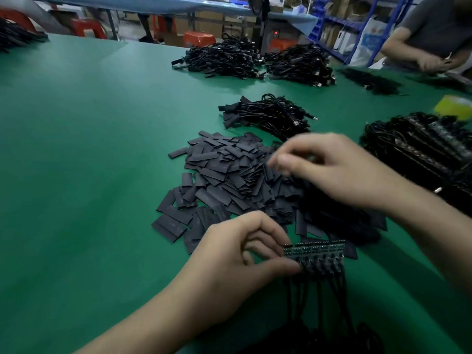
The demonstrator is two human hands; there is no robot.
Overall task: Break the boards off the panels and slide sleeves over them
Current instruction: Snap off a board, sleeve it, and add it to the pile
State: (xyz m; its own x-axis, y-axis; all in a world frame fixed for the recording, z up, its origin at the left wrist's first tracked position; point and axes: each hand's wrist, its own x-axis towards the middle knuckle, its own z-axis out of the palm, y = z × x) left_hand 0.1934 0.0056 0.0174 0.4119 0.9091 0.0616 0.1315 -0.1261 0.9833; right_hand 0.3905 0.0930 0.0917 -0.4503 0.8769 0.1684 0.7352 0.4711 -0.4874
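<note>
- While the left hand [237, 254] pinched the left end of the panel [321, 252] over the green table [89, 149], black wires [304, 302] hung down from it.
- Just behind it lay a heap of black sleeves [224, 175].
- The right hand [332, 169] was over that heap, fingers bent, too blurry to tell if it held anything.
- More stacked panels [421, 149] sat to the right.
- Farther off lay piles of black cables [268, 116].
</note>
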